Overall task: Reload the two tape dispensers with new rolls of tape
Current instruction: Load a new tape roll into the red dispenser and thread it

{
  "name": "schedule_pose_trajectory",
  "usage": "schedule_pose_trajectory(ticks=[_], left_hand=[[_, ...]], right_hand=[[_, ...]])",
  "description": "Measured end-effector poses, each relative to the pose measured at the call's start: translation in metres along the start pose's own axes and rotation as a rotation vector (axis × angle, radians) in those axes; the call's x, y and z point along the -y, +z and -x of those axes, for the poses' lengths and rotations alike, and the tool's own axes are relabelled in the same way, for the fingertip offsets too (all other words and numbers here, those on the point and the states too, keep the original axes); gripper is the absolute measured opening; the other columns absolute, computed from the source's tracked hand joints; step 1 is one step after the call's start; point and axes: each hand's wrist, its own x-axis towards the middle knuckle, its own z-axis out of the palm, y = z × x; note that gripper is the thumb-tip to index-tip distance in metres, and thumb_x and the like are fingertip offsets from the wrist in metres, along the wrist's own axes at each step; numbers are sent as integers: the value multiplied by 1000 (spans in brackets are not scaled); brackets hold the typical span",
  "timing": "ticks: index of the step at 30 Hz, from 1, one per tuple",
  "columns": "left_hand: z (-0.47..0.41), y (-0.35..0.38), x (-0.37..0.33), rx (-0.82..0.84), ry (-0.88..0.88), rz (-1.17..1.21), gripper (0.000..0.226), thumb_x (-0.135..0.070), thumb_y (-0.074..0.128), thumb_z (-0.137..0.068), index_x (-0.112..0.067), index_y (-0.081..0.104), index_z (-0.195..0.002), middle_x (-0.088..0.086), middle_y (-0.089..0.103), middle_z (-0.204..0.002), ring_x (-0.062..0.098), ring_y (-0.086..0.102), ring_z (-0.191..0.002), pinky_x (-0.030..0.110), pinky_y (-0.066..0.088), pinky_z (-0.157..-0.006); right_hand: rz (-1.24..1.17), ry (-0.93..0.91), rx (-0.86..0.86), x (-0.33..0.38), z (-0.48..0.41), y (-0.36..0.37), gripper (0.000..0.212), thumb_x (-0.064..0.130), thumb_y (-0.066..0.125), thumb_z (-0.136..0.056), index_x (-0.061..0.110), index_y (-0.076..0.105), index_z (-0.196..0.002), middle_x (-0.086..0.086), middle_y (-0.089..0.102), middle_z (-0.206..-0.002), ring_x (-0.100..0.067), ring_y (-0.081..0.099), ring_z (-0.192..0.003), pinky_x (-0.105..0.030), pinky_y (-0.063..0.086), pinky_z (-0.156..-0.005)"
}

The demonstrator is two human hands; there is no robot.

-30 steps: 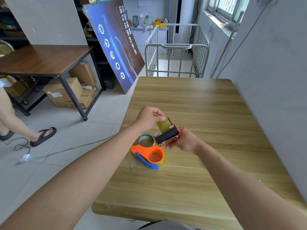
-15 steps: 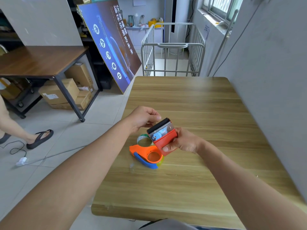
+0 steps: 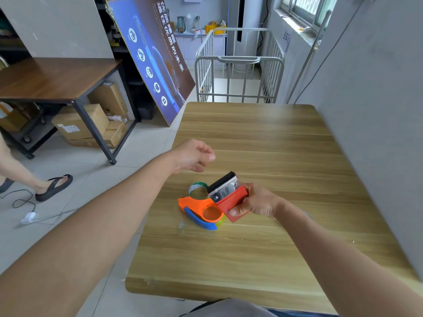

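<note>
Gripping red dispenser (image 3: 234, 202), right hand (image 3: 257, 203) hovers over table (image 3: 263, 138)

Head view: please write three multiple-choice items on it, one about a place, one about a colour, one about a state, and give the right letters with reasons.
1. The orange dispenser lies: A on the table; B in the right hand; C on top of the red dispenser.
2. The strip along the orange dispenser's near edge is: A black; B white; C blue.
3. The right hand: A hangs empty; B grips the red dispenser; C presses flat on the table.
Answers: 1 A, it rests on the wood next to the tape roll. 2 C, the curved strip is plainly blue. 3 B, thumb and fingers curl round the red body, toothed blade upward.
</note>
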Motion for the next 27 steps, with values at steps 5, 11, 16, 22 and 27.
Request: schedule_pose_trajectory(ticks=[5, 11, 16, 22, 27], left_hand=[[1, 23, 14, 158, -51, -199, 28, -23, 72, -78, -12, 65, -103, 4, 68, -92, 16, 65, -81, 24, 55, -70], [-2, 31, 13, 103, 30, -135, 11, -8, 65, -83, -13, 63, -73, 2, 63, -71, 12, 58, -66, 23, 50, -63], [-1, 30, 9, 9, 58, -112, 23, -8, 56, -90, -14, 61, -68, 2, 58, -63, 1, 53, -44, 12, 40, -39], [-3, 5, -5, -40, 41, -2, 21, -10, 58, -89, -9, 60, -68, 1, 59, -52, 9, 55, -47, 23, 49, -53], [-3, 2, -5, -77, 20, 15, 19, -7, 56, -90, -8, 57, -71, 8, 54, -63, 16, 52, -57, 20, 48, -50]], right_hand=[[21, 3, 27, 2, -1, 0, 46, -14, 76, -65, 28, 66, -81, 17, 70, -63, 2, 63, -67, -18, 51, -72], [29, 8, 25, 2, -2, -3, 46, -15, 74, -67, 28, 66, -81, 17, 70, -65, 5, 63, -65, -19, 51, -75], [8, -3, 39, 8, 2, -4, 29, 1, 79, -68, 24, 63, -77, 20, 66, -53, 10, 59, -54, -11, 45, -63], [-94, 51, 24, -4, 7, -4, 27, 33, 77, -60, 21, 70, -83, 10, 73, -71, -5, 66, -65, -24, 48, -71], [-187, 69, 66, -6, 7, -4, 43, 44, 78, -49, 19, 68, -82, 6, 71, -71, -10, 64, -63, -23, 49, -65]])
